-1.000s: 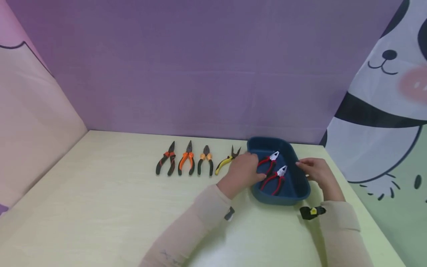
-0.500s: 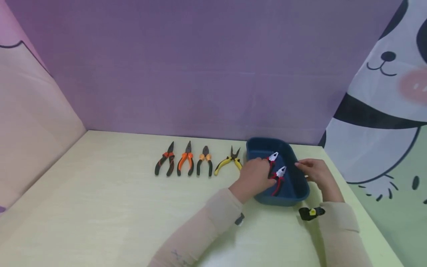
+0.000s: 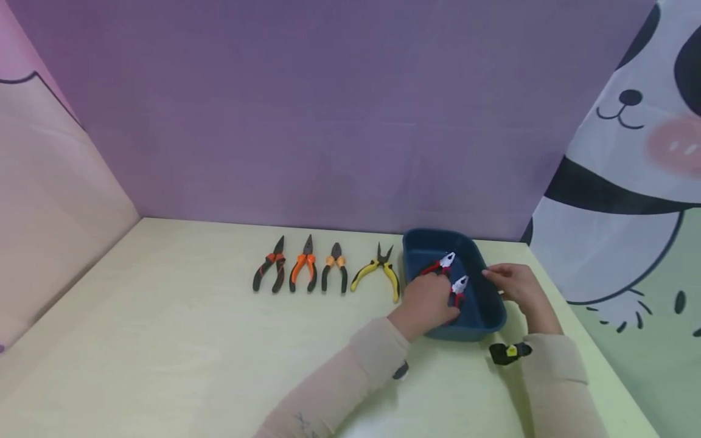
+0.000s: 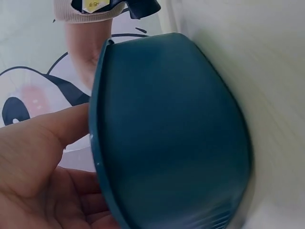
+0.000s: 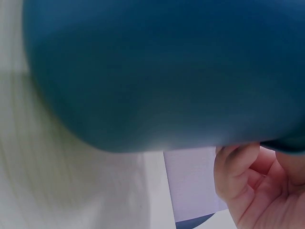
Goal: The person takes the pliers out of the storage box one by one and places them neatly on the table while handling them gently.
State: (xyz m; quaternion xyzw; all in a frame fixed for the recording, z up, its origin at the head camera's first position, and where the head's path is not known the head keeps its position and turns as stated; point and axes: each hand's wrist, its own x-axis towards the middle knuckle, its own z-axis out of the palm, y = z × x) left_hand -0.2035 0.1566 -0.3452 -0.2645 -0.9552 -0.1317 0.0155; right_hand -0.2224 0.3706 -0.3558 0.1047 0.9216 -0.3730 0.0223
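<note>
A dark blue plastic basin (image 3: pixel 465 333) stands at the table's right side with two red-handled combination pliers in it. The far pliers (image 3: pixel 446 260) and the near pliers (image 3: pixel 459 285) show their silver jaws; my left hand (image 3: pixel 426 303) covers much of their handles. That hand reaches over the basin's left rim, its fingertips hidden behind the wall (image 4: pixel 171 119) in the left wrist view, so its hold on the pliers cannot be seen. My right hand (image 3: pixel 517 286) pinches the basin's right rim, fingers (image 5: pixel 238 164) curled against the outside in the right wrist view.
Left of the basin lie yellow-handled pliers (image 3: pixel 364 274), black-and-peach pliers (image 3: pixel 336 261), orange pliers (image 3: pixel 311 261) and black-and-red pliers (image 3: pixel 279 258) in a row. A purple backdrop (image 3: pixel 274 121) rises behind the table (image 3: pixel 191 340).
My left hand has moved right and toward me, from beside the yellow-handled pliers to over the basin, uncovering those pliers and covering the red handles. The right hand stays at the rim.
</note>
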